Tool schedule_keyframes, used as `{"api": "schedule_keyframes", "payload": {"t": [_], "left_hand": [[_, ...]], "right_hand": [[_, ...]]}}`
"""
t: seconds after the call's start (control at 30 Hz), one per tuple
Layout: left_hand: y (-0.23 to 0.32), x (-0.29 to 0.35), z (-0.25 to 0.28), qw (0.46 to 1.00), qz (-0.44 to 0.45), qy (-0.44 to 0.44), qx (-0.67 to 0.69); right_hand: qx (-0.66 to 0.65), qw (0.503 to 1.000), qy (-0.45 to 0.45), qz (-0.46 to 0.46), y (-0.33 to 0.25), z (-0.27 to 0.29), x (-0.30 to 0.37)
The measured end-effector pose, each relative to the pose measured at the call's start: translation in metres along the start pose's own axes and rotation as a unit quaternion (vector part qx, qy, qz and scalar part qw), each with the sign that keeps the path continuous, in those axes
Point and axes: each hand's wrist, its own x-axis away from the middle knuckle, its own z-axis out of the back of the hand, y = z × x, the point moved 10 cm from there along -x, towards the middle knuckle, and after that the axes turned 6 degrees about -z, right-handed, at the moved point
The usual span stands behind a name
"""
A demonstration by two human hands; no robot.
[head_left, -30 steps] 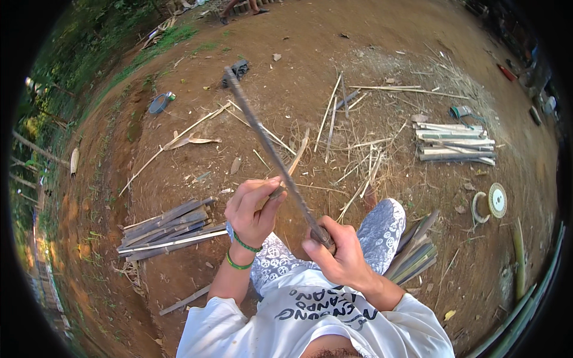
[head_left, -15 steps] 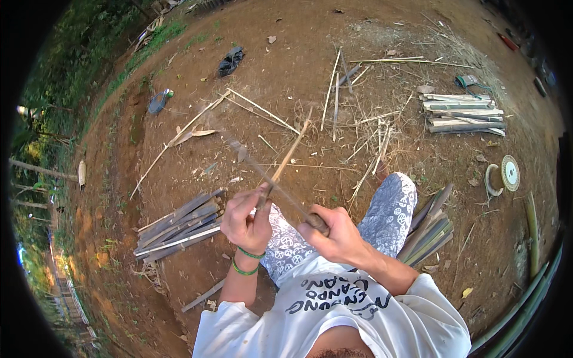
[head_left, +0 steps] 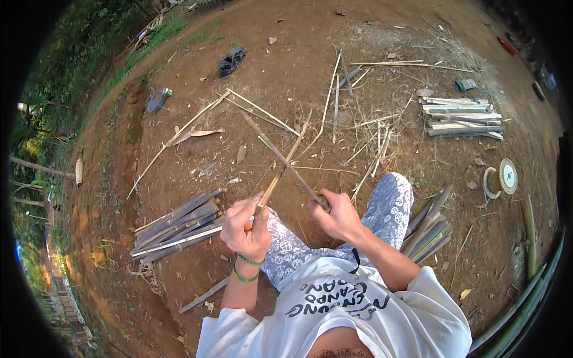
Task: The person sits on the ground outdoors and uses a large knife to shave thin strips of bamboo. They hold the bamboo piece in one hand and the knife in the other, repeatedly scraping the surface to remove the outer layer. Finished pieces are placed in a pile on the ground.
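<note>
My left hand point(head_left: 245, 228) is closed around the lower end of a split bamboo strip point(head_left: 300, 138), which points away and to the right. In my right hand point(head_left: 338, 217) is the handle of a long knife point(head_left: 260, 135). Its narrow dark blade slants away to the left and crosses the strip a short way beyond my left fingers, apparently touching it. Both hands are in front of my lap, above my knees.
Bundles of split bamboo lie at my left point(head_left: 178, 230), by my right knee point(head_left: 431, 237) and farther right point(head_left: 462, 117). A spool point(head_left: 507, 176) stands at the right. Loose strips point(head_left: 382, 146), a black plastic bag point(head_left: 231, 61) and green poles point(head_left: 525, 307) lie on the dirt.
My right hand has moved slightly forward, away from my body. The blade, blurred before, now shows sharply and crosses the strip farther from my left hand. The left hand has barely shifted.
</note>
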Motion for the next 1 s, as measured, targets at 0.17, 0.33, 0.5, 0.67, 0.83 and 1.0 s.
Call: {"api": "schedule_keyframes", "payload": {"t": [0.17, 0.33, 0.5, 0.67, 0.83, 1.0], "left_hand": [[-0.007, 0.018, 0.010, 0.996, 0.038, 0.018, -0.075], [-0.003, 0.011, 0.006, 0.999, 0.033, -0.009, -0.018], [-0.015, 0.024, 0.016, 0.997, 0.057, 0.012, -0.045], [-0.010, 0.022, 0.027, 0.994, 0.057, 0.019, -0.094], [-0.016, 0.031, 0.028, 0.994, 0.075, 0.012, -0.072], [-0.038, 0.035, 0.048, 0.984, 0.085, 0.064, -0.142]], "right_hand": [[0.020, 0.969, -0.030, 0.246, -0.058, -0.013, 0.039], [0.059, 0.997, 0.028, -0.050, 0.073, 0.009, -0.076], [0.054, 0.990, -0.028, 0.128, -0.002, -0.012, -0.009], [0.045, 0.997, -0.003, 0.068, 0.042, -0.012, -0.053], [0.088, 0.994, 0.020, -0.058, 0.111, -0.002, -0.107], [0.083, 0.981, -0.036, 0.173, 0.048, -0.030, -0.070]]}}
